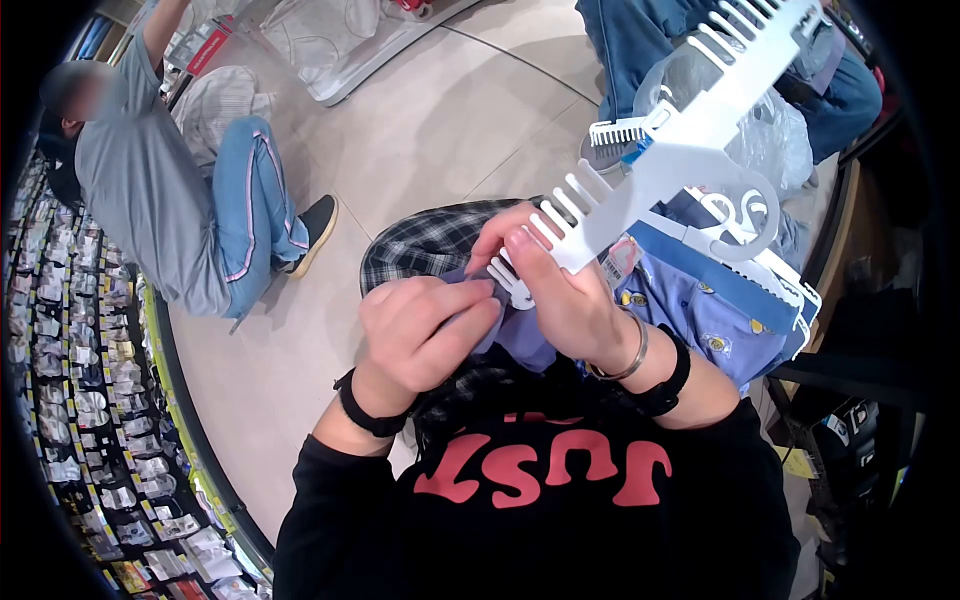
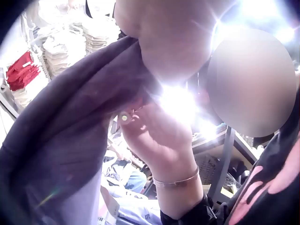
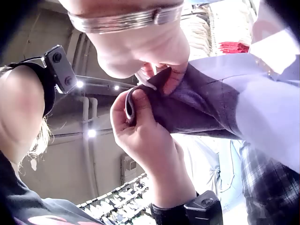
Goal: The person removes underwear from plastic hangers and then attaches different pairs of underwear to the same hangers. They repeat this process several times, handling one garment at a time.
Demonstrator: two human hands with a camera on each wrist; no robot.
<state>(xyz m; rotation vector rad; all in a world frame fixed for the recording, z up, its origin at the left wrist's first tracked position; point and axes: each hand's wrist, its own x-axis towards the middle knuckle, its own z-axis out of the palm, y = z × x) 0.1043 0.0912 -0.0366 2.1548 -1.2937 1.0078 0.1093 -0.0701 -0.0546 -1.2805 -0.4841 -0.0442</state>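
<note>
In the head view my right hand (image 1: pixel 570 290) grips the lower end of a long white plastic hanger (image 1: pixel 640 185) with comb-like prongs along its edge. My left hand (image 1: pixel 425 325) pinches a piece of purple-grey fabric (image 1: pixel 490 325) right beside that end. Seen from the right wrist, the left hand's thumb and fingers (image 3: pixel 140 110) hold the folded edge of this fabric (image 3: pixel 197 105). The right hand (image 3: pixel 136 51) is just above, its fingertips at the fabric and a small white hanger part. From the left wrist, the fabric (image 2: pixel 70 108) hangs down between the hands.
A lavender-blue printed cloth (image 1: pixel 730 335) and more white hangers (image 1: pixel 780 270) lie to the right. A person in grey (image 1: pixel 150 190) crouches at the left by a shelf of packaged goods (image 1: pixel 100 400). Another person's jeans (image 1: pixel 620 60) show at the top right. A plaid cloth (image 1: pixel 430 240) is below the hands.
</note>
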